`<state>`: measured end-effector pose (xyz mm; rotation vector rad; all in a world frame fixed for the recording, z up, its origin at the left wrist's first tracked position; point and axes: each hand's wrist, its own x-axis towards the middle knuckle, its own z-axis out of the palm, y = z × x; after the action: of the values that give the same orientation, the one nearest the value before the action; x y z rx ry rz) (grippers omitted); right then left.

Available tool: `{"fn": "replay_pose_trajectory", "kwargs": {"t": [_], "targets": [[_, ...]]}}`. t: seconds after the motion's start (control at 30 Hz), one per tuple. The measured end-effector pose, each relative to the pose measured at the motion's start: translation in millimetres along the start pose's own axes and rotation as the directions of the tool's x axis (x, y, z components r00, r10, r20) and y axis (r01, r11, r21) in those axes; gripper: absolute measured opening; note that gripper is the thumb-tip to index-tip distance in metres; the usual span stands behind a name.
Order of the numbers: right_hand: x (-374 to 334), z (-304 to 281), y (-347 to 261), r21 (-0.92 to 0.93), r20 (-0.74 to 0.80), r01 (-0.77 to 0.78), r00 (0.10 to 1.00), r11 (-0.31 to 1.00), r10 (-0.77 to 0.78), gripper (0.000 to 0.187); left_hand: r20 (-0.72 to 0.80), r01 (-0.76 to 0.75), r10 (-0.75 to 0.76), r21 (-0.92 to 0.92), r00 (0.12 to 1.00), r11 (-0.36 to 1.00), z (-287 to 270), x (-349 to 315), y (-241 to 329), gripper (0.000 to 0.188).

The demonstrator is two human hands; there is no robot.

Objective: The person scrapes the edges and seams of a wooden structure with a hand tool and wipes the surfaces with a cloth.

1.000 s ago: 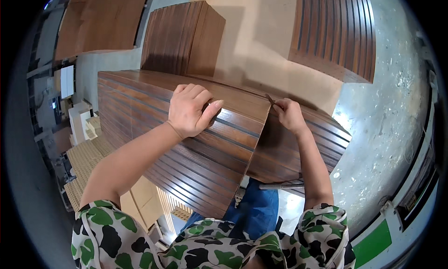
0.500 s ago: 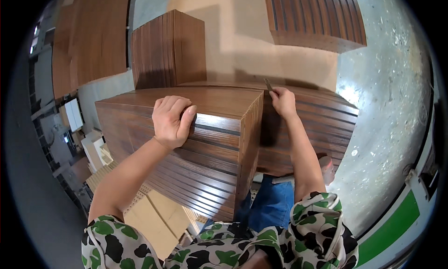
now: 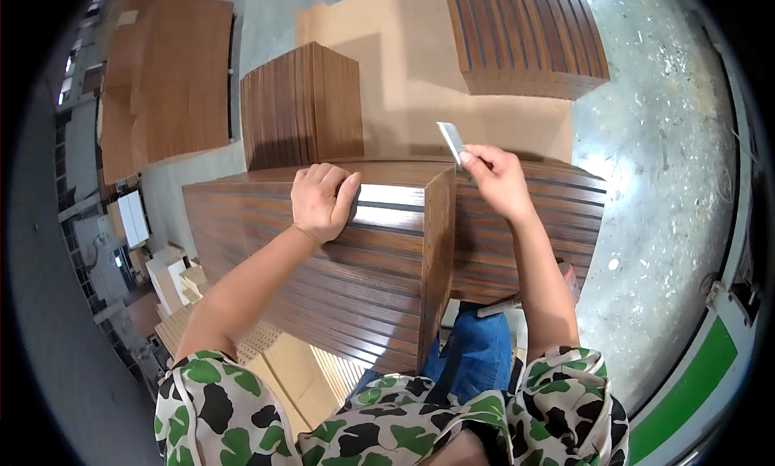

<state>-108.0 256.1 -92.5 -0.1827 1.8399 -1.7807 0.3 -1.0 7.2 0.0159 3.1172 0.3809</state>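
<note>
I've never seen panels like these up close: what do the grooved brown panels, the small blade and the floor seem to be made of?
The grooved panels look like board with a glossy wood-grain face, perhaps laminate or veneer: streaked brown and a bright reflection beside the left hand. The blade in the right hand looks like thin pale metal. The floor looks like bare, speckled grey concrete.
</note>
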Motion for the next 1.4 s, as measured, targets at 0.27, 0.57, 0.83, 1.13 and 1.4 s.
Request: {"fn": "replay_pose_trajectory", "kwargs": {"t": [0.27,0.57,0.83,1.13,1.4], "targets": [[-11.2,15.6,-21.0,-0.316,0.23,0.273,0.951,0.909,-0.206,0.015,-0.006,0.007,-0.007,-0.014,1.0,1.0,5.6,-5.3,-1.0,0.031],[-132.7,-54.8,14.2,-0.021,-0.465,-0.098,0.882,0.995,0.077,0.023,0.096,0.2,-0.197,-0.031,0.976,0.979,3.8,5.9,2.8,0.05],[-293.2,-12.0,98.5,0.404,-0.531,-0.343,0.667,0.848,0.523,0.02,0.829,0.006,-0.079,0.091,0.553,0.996,4.5,119.9,89.7,0.062],[-347.7,-11.9,87.9,0.47,-0.638,-0.275,0.551,0.839,0.538,0.019,0.968,0.157,-0.208,0.185,0.143,0.97,66.5,167.9,85.7,0.033],[-379.8,-24.2,92.4,0.498,-0.692,-0.243,0.467,0.833,0.55,0.021,0.979,0.396,-0.079,-0.001,0.187,0.918,66.3,154.0,44.2,0.025]]}}
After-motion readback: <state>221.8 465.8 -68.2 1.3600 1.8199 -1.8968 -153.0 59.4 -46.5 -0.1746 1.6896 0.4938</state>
